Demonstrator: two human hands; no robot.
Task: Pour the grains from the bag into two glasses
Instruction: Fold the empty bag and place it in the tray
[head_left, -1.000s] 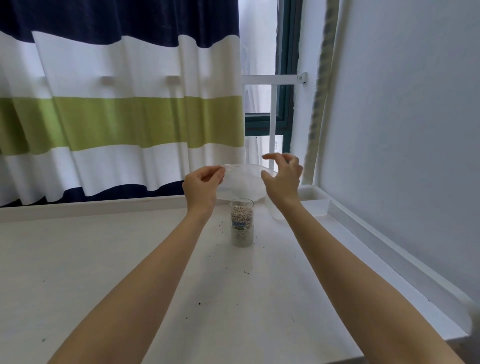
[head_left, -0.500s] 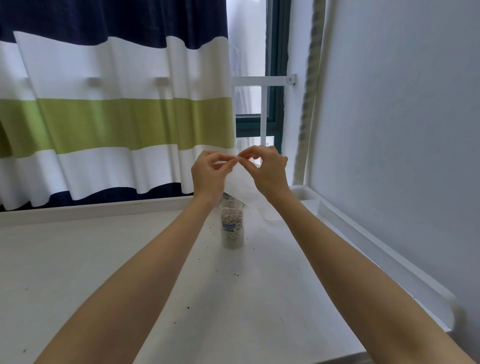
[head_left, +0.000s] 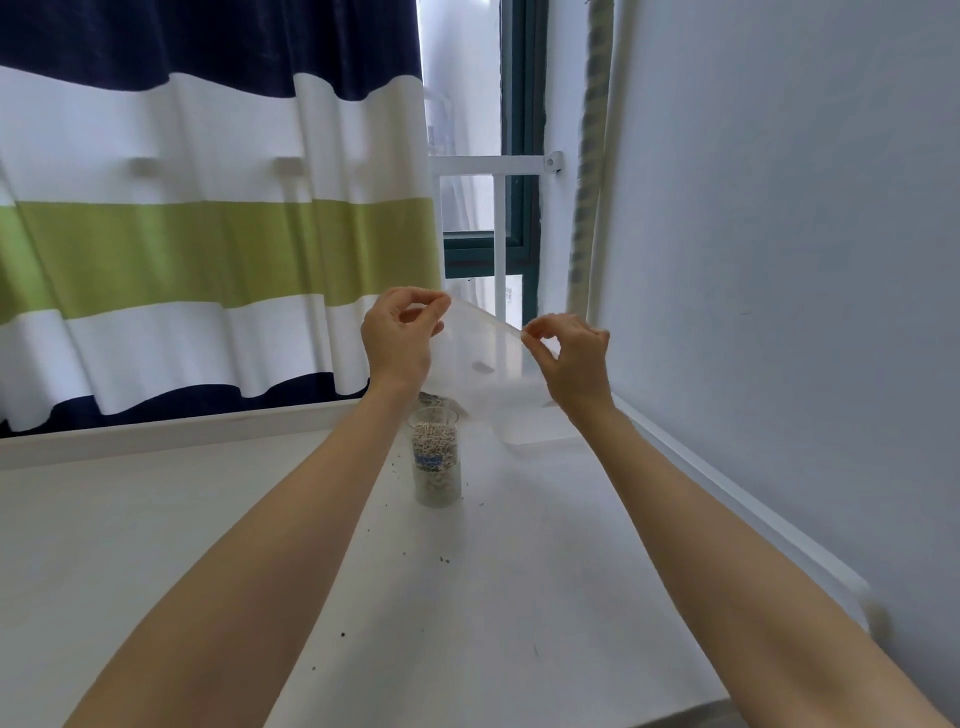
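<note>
A clear plastic bag (head_left: 485, 364) hangs stretched between my two hands above the back of the table. My left hand (head_left: 400, 332) pinches its top left corner and my right hand (head_left: 571, 358) pinches its top right corner. The bag looks nearly empty, with a small dark speck inside. Below it stands a glass (head_left: 435, 457) filled almost to the rim with pale grains. A second glass (head_left: 434, 400) shows only as a rim just behind it, mostly hidden by my left wrist and the bag.
The white table (head_left: 493, 597) carries scattered dark crumbs around the glass. A raised ledge runs along the back and right edges. A striped curtain (head_left: 208, 234) hangs behind, a grey wall (head_left: 779, 260) stands at the right, and a clear container (head_left: 540, 431) sits in the back right corner.
My hands met at the bag's top half a second ago; now they have drawn apart again, spreading the bag flat between them. The view has shifted slightly.
</note>
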